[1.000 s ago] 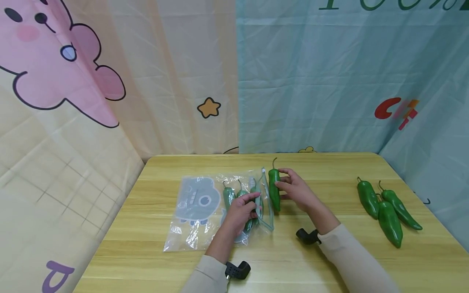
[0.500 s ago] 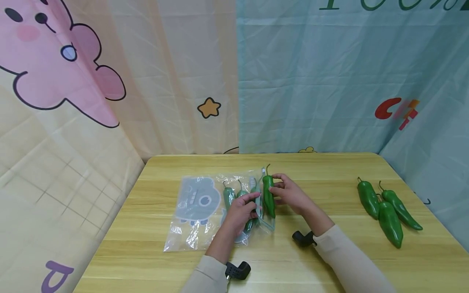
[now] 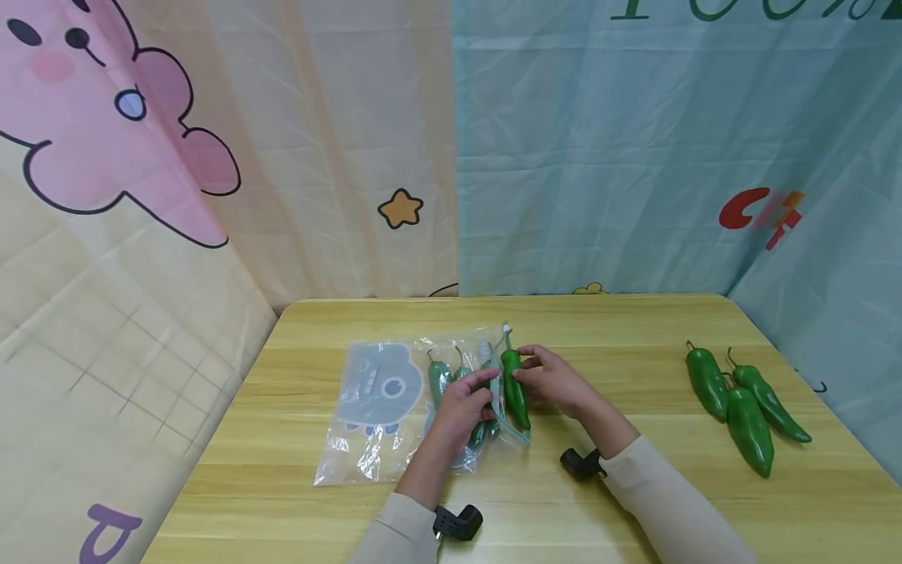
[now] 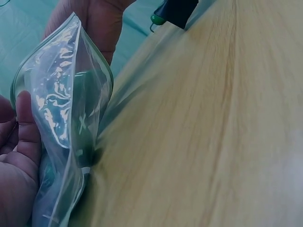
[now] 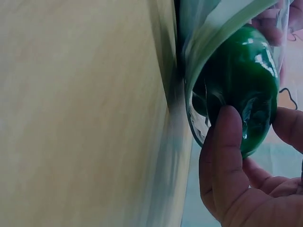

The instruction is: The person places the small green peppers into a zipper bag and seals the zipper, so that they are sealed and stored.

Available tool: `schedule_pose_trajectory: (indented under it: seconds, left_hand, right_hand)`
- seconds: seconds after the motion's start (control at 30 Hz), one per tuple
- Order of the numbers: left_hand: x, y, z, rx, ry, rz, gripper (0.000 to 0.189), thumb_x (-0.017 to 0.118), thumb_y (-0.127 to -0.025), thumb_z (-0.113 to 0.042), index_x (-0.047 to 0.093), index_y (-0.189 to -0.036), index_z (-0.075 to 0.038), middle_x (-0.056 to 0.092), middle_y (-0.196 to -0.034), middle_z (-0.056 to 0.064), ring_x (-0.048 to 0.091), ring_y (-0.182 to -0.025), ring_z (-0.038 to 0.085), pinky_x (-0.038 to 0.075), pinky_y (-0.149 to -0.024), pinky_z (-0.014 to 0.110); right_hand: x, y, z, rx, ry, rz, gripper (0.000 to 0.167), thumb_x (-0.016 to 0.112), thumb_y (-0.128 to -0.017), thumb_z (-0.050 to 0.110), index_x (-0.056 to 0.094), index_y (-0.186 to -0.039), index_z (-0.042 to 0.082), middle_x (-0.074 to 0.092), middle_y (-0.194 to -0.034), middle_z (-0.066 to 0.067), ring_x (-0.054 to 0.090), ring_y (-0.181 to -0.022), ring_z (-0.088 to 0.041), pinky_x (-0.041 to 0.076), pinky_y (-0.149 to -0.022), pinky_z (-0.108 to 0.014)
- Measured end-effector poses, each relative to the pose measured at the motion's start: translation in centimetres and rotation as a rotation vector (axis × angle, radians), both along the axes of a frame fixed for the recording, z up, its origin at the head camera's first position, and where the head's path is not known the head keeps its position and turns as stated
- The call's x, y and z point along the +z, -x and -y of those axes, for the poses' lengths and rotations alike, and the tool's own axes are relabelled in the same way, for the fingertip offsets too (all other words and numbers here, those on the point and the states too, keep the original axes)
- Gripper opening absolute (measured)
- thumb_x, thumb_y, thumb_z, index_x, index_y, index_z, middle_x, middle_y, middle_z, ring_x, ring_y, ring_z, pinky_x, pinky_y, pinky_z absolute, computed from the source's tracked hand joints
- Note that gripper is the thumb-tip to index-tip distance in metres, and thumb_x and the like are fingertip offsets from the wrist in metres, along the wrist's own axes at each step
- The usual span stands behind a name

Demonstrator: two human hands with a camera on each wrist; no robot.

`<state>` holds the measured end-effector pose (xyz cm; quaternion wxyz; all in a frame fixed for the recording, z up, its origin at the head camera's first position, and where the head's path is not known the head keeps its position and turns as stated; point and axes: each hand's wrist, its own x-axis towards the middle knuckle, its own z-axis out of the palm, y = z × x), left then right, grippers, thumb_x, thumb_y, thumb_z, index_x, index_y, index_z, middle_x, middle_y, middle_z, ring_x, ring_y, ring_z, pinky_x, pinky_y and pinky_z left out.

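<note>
Head view: green pepper (image 3: 515, 392), at the right-hand end of a transparent printed bag (image 3: 338, 466), on the wooden table (image 3: 550, 525). Long axis far to near, slightly slanted; stem (image 3: 508, 340) pointing far and a little left, tip near and a little right; roughly parallel with the bag's rim (image 5: 210, 47). Right hand (image 3: 553, 380): thumb and fingers pinching the pepper. Left hand (image 3: 465, 403): pinching the rim. Right wrist view: rim passing in front of part of the pepper. Bagged peppers (image 3: 440, 380): several, left of the rim. Loose peppers (image 3: 750, 431): three, grouped at right. Step in hand, by judgement: inserting the pepper. Next move calls for a leftward push, rim kept spread; whether the stem touches the rim cannot be told.
</note>
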<state>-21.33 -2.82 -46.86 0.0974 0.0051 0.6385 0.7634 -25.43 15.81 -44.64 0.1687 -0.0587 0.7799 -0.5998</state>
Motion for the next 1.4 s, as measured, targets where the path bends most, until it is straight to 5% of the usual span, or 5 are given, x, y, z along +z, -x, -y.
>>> schedule_pose_trajectory:
  seconds: [0.6, 1.07, 1.4]
  left_hand:
    - [0.2, 0.1, -0.1, -0.014, 0.019, 0.005, 0.044, 0.055, -0.085, 0.003, 0.067, -0.126, -0.006, 0.061, -0.117, 0.011, 0.059, -0.080, 0.017, 0.054, -0.064, 0.024]
    - [0.7, 0.0, -0.1, -0.045, 0.031, -0.010, 0.043, 0.055, -0.085, 0.003, 0.066, -0.126, -0.004, 0.064, -0.115, 0.011, 0.060, -0.079, 0.017, 0.053, -0.063, 0.024]
    - [1.2, -0.1, 0.0, -0.049, 0.022, -0.015, 0.044, 0.053, -0.086, 0.004, 0.064, -0.128, -0.001, 0.060, -0.121, 0.013, 0.058, -0.080, 0.016, 0.052, -0.064, 0.023]
  right_hand:
    - [0.1, -0.1, 0.1, 0.007, -0.051, -0.006, 0.047, 0.056, -0.099, 0.010, 0.042, -0.143, 0.002, 0.056, -0.119, -0.021, 0.063, -0.088, -0.025, 0.057, -0.071, -0.037]
    - [0.5, -0.3, 0.2, 0.030, 0.073, 0.050, 0.052, 0.048, -0.102, 0.015, 0.030, -0.148, -0.002, 0.048, -0.132, -0.026, 0.066, -0.088, -0.026, 0.058, -0.077, -0.043]
    - [0.7, -0.5, 0.7, 0.000, 0.111, 0.114, 0.046, 0.047, -0.102, 0.020, 0.038, -0.145, 0.004, 0.053, -0.127, -0.024, 0.068, -0.085, -0.025, 0.059, -0.072, -0.037]
